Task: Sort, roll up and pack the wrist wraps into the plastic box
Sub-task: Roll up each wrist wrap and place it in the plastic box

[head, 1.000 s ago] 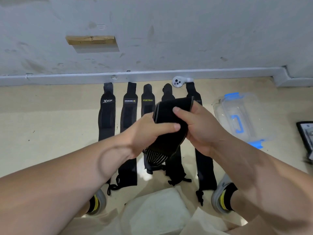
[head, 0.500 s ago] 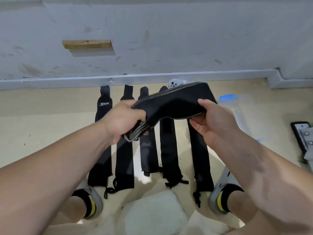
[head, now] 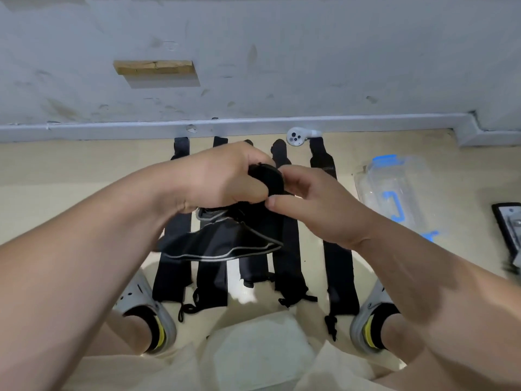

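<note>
My left hand (head: 225,176) grips the rolled end of a black wrist wrap (head: 220,244) with grey edge stripes; its loose tail hangs down below my hands. My right hand (head: 315,204) pinches the same small roll from the right with thumb and fingers. Both hands are raised above a row of several black wrist wraps (head: 338,266) laid flat on the beige floor, running from the wall toward my feet. The clear plastic box (head: 394,190) with blue clips and a blue handle lies on the floor to the right, closed.
A grey wall with a baseboard (head: 253,125) bounds the far side. A small white controller (head: 296,136) lies by the baseboard. A dark device (head: 507,221) sits at the right edge. My two grey shoes (head: 146,314) flank the wraps' near ends.
The wrap was stretched out between my hands half a second ago. Now one end is rolled tight between both hands and the rest hangs loose underneath.
</note>
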